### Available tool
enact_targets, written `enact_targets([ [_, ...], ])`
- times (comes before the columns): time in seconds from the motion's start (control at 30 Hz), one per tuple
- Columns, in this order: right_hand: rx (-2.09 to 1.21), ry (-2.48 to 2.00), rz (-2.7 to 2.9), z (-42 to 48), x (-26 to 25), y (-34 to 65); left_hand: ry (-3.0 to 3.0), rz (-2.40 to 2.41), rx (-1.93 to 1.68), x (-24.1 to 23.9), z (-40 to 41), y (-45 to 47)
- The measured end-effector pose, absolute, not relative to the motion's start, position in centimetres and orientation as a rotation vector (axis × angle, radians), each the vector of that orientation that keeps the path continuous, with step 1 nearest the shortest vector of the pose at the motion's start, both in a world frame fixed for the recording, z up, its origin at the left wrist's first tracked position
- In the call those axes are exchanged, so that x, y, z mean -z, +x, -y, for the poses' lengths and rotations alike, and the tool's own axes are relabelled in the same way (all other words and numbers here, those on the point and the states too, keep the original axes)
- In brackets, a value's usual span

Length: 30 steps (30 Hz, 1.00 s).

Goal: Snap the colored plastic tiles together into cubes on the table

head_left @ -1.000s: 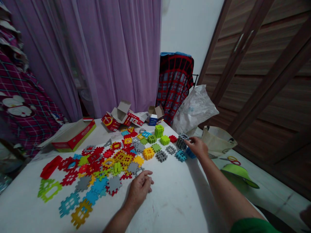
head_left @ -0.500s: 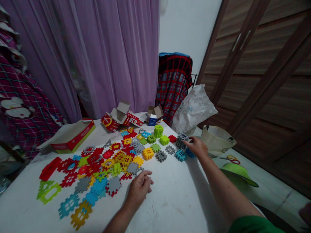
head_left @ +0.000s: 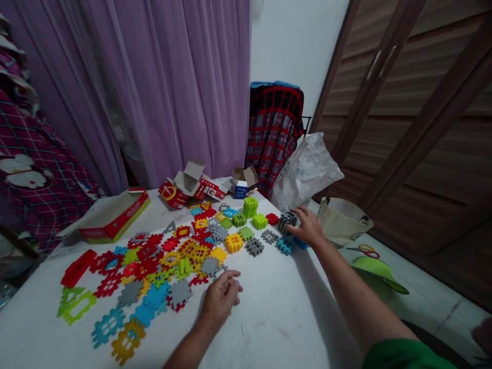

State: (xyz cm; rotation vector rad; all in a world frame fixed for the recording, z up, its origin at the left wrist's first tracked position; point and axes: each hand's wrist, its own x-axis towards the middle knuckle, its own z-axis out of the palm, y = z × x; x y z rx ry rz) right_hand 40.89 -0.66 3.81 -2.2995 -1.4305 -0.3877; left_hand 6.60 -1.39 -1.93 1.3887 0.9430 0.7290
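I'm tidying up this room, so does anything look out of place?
Yes: the scissors appear to lie on the floor right of the table, an odd spot for a sharp tool. The toy pieces lie in an untidy, overlapping spread.

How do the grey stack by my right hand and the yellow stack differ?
Colour: the grey stack is dark grey, while the yellow stack is bright orange-yellow.
Contact: the right hand has its fingers at the grey stack; no hand touches the yellow stack.
Place: the grey stack is farther right than the yellow stack.
Both have toothed edges.
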Motion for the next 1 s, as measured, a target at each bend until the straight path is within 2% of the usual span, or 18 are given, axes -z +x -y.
enact_targets([
  [0.43, 0.273, -2.460, 1.706, 0.3, -5.7, 42.1, 1.394, -0.941, -0.719, 1.5, 1.5, 6.5],
  [1.0, 0.326, -2.361, 1.524, 1.2, -4.8, 42.7, 1.376, -0.943, -0.716, 1.4, 1.5, 6.6],
])
